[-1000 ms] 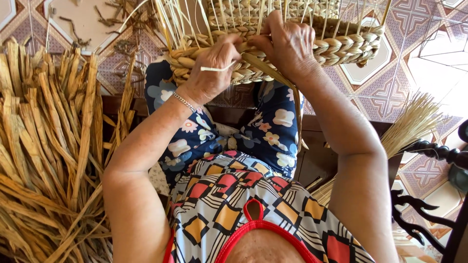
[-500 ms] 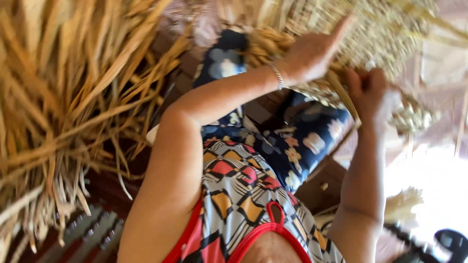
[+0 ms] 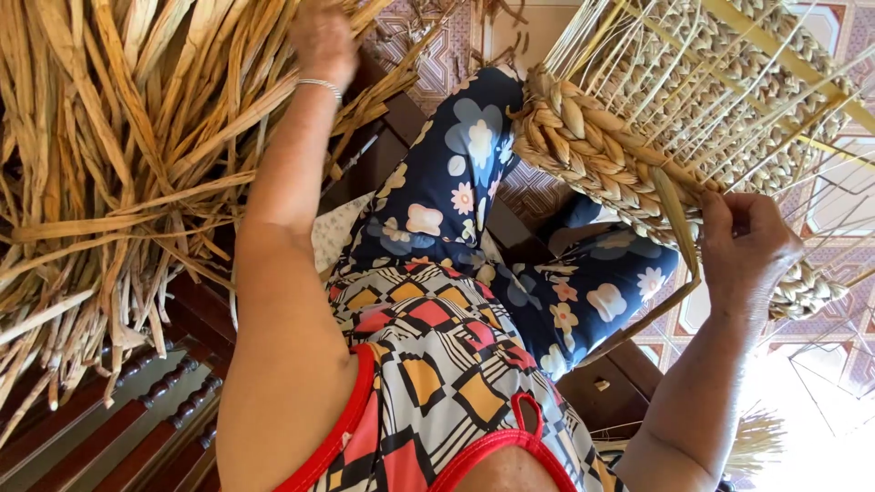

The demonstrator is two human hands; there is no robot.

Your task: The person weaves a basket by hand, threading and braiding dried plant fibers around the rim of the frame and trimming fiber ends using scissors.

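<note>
The left hand [image 3: 321, 38] is up at about 11 o'clock, pushed into the big bundle of dried straw [image 3: 118, 173]. The straw lies all around that hand, and its long strips run mostly from 7 o'clock up toward 1 o'clock, fanning out at the top. This hand is much nearer the straw than the other one. It has a thin silver bracelet [image 3: 319, 85] on the wrist. The fingers are hidden among the strips, so I cannot tell if they are closed on a strip or loose. The right hand [image 3: 747, 251] is over at 3 o'clock, well apart from the straw bundle. Its fingers are curled tight around a flat straw strand [image 3: 673, 208] that hangs from the thick braided rim of the woven basket [image 3: 602, 155]. The strand loops down and around toward 5 o'clock. The basket rests on the lap, on the blue flowered trousers [image 3: 465, 182], and its long braided edge runs from 12 o'clock down to 4 o'clock. Thin upright stalks stick out of the basket toward 1 o'clock, with woven rows between them. The straw looks dry, flat and golden brown, some strips wide and some torn thin. A dark wooden chair [image 3: 137, 401] shows under the bundle at 8 o'clock, and a patterned tile floor [image 3: 437, 55] lies beyond.
</note>
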